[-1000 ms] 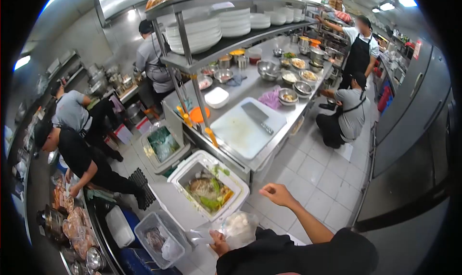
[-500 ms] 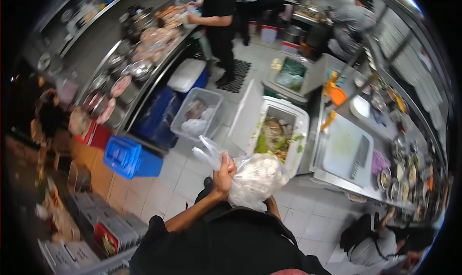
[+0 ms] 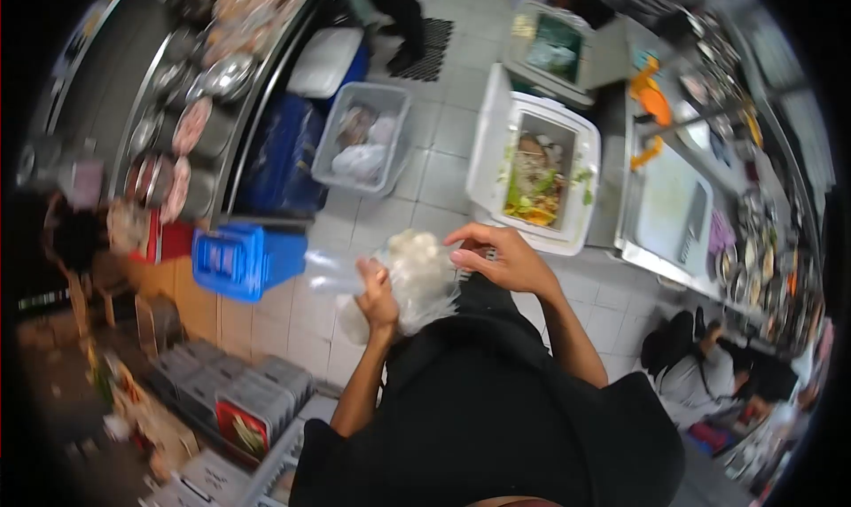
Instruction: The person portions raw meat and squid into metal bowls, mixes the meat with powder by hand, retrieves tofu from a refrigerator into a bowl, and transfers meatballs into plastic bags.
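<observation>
A clear plastic bag (image 3: 417, 281) filled with pale, lumpy contents hangs in front of my body. My left hand (image 3: 378, 296) is closed round the gathered neck of the bag, and the loose plastic sticks out to the left of the fist. To the right of the bag, my right hand (image 3: 501, 257) has its thumb and index finger apart, with the fingertips close to the bag's right side. Whether those fingertips touch the plastic is not clear.
Ahead stands an open white bin (image 3: 581, 197) of food scraps. A clear tub (image 3: 394, 139) of bagged items and a blue bin (image 3: 284, 257) are at the left. The steel counter (image 3: 628, 214) with a cutting board runs along the right; a person crouches beyond.
The view has turned down and shifted. The bag has moved left and nearer my body. My right hand, mostly hidden behind the bag before, now shows at its right side.
</observation>
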Available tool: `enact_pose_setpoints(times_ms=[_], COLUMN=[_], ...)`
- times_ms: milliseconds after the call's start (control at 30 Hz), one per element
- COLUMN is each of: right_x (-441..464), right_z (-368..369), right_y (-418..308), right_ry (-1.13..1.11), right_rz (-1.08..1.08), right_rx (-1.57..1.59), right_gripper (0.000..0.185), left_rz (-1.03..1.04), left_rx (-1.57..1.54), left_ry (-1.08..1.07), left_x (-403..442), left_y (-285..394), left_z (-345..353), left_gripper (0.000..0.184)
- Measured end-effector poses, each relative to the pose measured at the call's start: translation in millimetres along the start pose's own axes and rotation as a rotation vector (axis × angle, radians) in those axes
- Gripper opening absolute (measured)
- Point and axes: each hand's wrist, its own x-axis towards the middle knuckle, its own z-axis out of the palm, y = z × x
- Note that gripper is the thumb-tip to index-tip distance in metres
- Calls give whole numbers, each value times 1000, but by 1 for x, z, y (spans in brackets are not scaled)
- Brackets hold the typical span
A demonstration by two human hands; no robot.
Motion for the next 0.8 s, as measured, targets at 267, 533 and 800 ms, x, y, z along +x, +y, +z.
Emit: enact_pose_setpoints(times_ms=[267, 533, 800], right_x=[31, 93, 234], right_z=[42, 38, 6], right_y=[24, 25, 81], right_ry=[-39, 47, -144], right_rz=[145, 268, 267], right_rx=[-76, -43, -296], right_gripper=[26, 25, 35], left_rz=[-205, -193, -269], left_rx=[-325, -405, -292], left_ry=[63, 128, 419], left_x=[43, 118, 158], left_y=[-33, -29, -42], left_z=[-30, -72, -107], left_gripper=[47, 39, 32])
